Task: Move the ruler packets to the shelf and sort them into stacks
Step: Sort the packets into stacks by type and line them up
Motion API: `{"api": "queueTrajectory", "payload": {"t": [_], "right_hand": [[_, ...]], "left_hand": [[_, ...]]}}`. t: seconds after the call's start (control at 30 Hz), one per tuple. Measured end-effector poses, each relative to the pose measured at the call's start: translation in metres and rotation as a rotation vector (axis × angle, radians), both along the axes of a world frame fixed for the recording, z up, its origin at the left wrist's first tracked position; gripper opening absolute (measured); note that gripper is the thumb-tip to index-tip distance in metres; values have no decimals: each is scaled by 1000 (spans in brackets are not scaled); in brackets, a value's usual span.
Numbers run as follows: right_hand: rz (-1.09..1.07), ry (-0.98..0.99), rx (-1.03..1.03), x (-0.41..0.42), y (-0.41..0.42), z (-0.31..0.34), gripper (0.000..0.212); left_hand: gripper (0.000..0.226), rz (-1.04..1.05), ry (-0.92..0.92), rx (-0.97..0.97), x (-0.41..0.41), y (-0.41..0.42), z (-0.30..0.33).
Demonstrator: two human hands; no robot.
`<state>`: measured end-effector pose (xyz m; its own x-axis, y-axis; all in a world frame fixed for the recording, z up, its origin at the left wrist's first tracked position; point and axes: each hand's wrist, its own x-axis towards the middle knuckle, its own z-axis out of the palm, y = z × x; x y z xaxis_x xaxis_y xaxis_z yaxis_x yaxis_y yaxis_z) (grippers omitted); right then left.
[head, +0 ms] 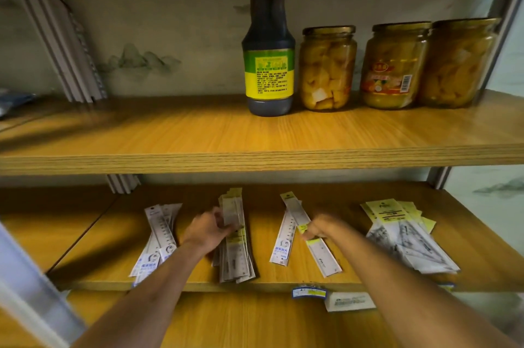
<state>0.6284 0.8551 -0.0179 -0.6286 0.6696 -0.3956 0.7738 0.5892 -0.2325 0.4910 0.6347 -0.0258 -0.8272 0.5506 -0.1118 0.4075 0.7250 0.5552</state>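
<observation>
Several piles of ruler packets lie on the lower wooden shelf. A loose left pile has blue labels. My left hand grips the middle stack of narrow packets with yellow tags. Two crossed packets lie right of the middle. My right hand pinches the yellow tag of one ruler packet there. A wide pile of set-square packets with yellow headers lies at the far right.
On the upper shelf stand a dark sauce bottle and three jars of yellow fruit. Grey metal brackets lean at the left. Price tags hang from the lower shelf's front edge.
</observation>
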Motion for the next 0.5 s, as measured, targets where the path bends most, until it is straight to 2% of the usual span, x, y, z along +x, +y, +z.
{"api": "queueTrajectory", "payload": {"t": [0.23, 0.4, 0.5], "right_hand": [[-9, 125, -75, 6, 1, -2, 47], [-32, 293, -178, 21, 3, 0, 36], [-76, 487, -371, 27, 0, 6, 31]], "left_hand": [[49, -4, 110, 2, -1, 10, 13], [29, 8, 36, 190, 8, 32, 22], [26, -33, -28, 240, 17, 42, 21]]}}
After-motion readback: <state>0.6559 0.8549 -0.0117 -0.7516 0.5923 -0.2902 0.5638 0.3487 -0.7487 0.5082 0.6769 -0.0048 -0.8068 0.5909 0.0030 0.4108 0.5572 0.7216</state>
